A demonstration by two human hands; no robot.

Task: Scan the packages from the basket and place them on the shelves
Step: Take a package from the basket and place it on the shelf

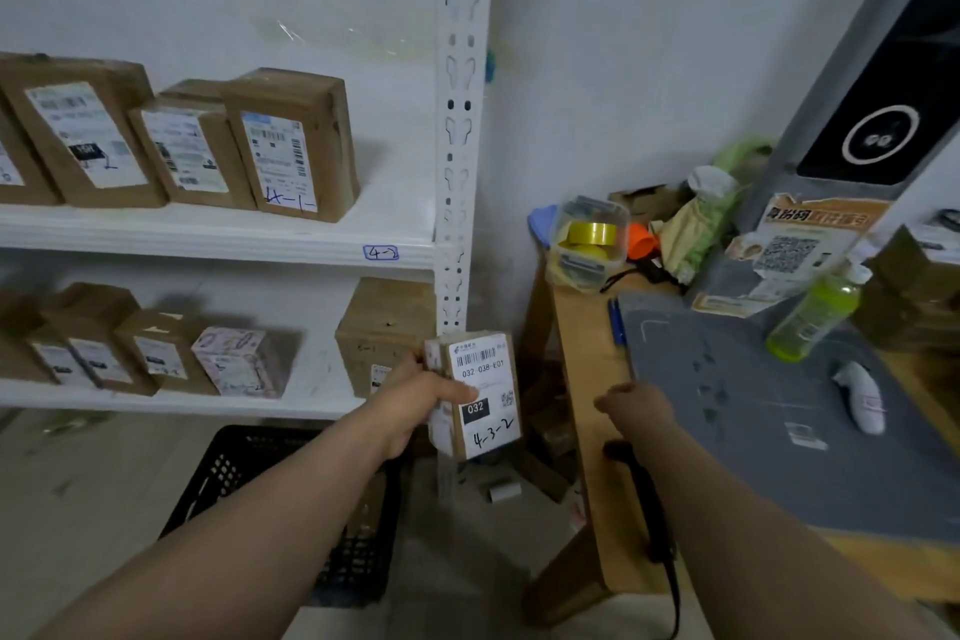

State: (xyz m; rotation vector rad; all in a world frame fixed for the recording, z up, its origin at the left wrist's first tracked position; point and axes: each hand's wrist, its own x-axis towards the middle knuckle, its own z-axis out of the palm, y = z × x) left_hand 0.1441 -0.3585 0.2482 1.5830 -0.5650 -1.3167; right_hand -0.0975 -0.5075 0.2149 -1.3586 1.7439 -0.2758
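Left hand (415,403): package (483,395) is gripped at one edge.
Right hand (636,405): grip cannot be told.
Risk: package could be dropped if twisted.

Upper shelf (402,195), centre-left: free strip btwn the box marked 4-1 (296,146) and the white post (460,120). Left of that, boxes stand side by side, no room. Lower shelf (322,382): open gap btwn the pink patterned box (239,361) and the big brown box (382,327), which sits tight vs the post. Package (480,395) in left hand (415,400) is just in front of the post. Black basket (234,473) blocks the floor, bottom centre. Right: grey mat (753,457) on the table (587,379) is open in the middle; green bottle (815,312) and white device (862,395) sit toward its right, tape tub (589,244) and clutter at the back.
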